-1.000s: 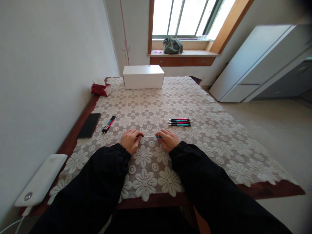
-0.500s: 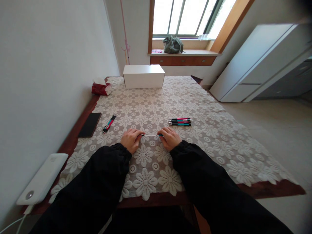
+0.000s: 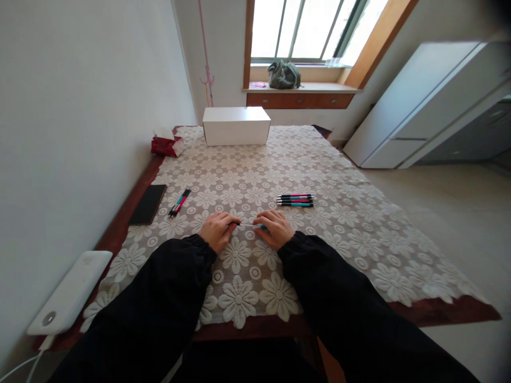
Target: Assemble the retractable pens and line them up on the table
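Observation:
Both my hands rest on the lace tablecloth (image 3: 331, 234) near the front of the table, holding the two parts of one pen. My left hand (image 3: 215, 231) pinches the dark end part, and my right hand (image 3: 274, 230) grips the teal barrel (image 3: 261, 227). A thin white refill (image 3: 246, 225) shows in the short gap between them. A neat row of several pens (image 3: 295, 200) lies just beyond my right hand. A small bundle of pens (image 3: 179, 202) lies to the far left of my left hand.
A black phone (image 3: 147, 204) lies near the left table edge. A white power bank (image 3: 69, 292) sits at the near left corner. At the far end stand a white box (image 3: 236, 125) and a red tissue pack (image 3: 165, 144). A white cabinet (image 3: 423, 101) is right.
My hands have moved closer together, so the visible stretch of white refill between them is shorter than a second ago.

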Action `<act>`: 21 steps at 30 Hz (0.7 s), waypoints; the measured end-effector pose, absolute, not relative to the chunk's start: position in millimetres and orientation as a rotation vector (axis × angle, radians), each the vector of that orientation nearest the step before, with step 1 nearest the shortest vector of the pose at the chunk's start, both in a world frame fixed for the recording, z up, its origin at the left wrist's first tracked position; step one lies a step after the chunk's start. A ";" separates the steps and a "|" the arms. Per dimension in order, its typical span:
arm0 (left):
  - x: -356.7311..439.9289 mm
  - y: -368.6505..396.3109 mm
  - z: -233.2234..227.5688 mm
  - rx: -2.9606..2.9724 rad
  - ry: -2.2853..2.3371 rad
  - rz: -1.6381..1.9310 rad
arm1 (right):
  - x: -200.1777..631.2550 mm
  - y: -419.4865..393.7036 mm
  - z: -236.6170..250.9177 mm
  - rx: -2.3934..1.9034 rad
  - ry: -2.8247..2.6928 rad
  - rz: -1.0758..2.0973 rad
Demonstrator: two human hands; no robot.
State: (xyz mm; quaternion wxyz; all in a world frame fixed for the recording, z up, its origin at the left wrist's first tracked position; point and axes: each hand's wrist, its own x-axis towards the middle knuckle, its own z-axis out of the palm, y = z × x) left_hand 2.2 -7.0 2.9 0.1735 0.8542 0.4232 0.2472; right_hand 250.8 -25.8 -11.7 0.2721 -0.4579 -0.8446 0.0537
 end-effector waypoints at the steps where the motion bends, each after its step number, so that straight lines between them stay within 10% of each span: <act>1: 2.5 -7.3 3.2 2.427 1.189 0.700 | 250.6 -25.6 -11.8 -1.223 -2.273 0.153; 21: -1.1 -4.4 0.3 2.372 1.362 0.682 | 257.5 -20.8 -15.0 -1.398 -2.113 0.122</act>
